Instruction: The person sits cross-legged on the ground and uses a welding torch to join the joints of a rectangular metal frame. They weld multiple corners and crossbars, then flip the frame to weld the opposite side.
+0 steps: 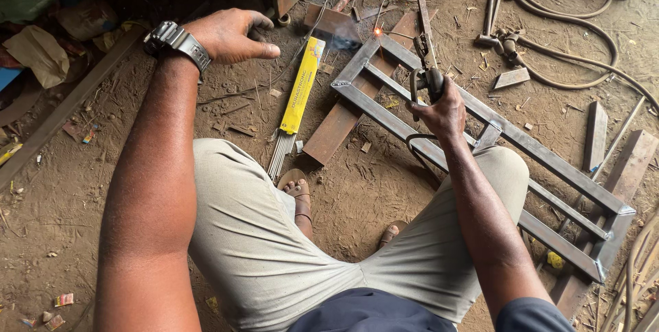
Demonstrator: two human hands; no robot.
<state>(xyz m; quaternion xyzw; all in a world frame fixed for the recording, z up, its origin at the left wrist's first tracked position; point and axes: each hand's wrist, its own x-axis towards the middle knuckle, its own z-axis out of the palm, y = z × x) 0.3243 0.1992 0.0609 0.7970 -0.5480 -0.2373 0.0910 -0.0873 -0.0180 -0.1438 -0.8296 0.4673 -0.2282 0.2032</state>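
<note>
Right hand [443, 109] grips electrode holder [427, 71], seemingly touching frame [549, 160].

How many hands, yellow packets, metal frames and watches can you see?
hands: 2 (left hand, right hand)
yellow packet of rods: 1
metal frame: 1
wristwatch: 1
Total: 5

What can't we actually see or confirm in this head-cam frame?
- Right hand: its fingers around the electrode holder face away, so the grip is hidden.
- Left hand: palm side hidden; contact with the ground unclear.
- Metal frame: near section hidden behind the right forearm and knee.
- Glowing weld spot: too small to judge.
- Hoses: cut off by the top and right edges.
</note>
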